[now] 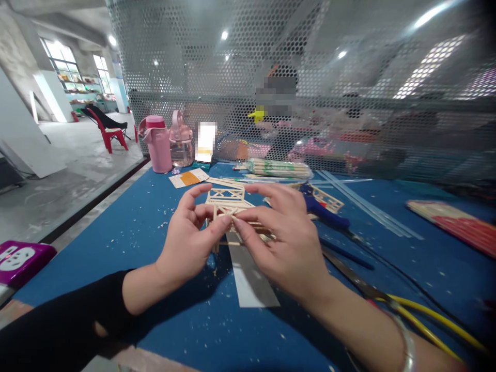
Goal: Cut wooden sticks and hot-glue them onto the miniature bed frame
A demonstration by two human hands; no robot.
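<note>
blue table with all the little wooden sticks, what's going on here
A person is holding a small lattice frame of thin wooden sticks in both bare hands, with the left hand and right hand bringing their thumbs close together at it. The frame is over a blue table, near a white strip. To the right lie what looks like a blue glue gun and a yellow-handled cutting tool.

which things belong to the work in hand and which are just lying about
Likely part of it:
- pale wooden stick frame, in the left hand and right hand
- blue corded tool
- yellow-handled metal shears
- plastic-wrapped pale stick bundle

Probably lying about:
- pink lidded flask
- purple plastic case
</note>
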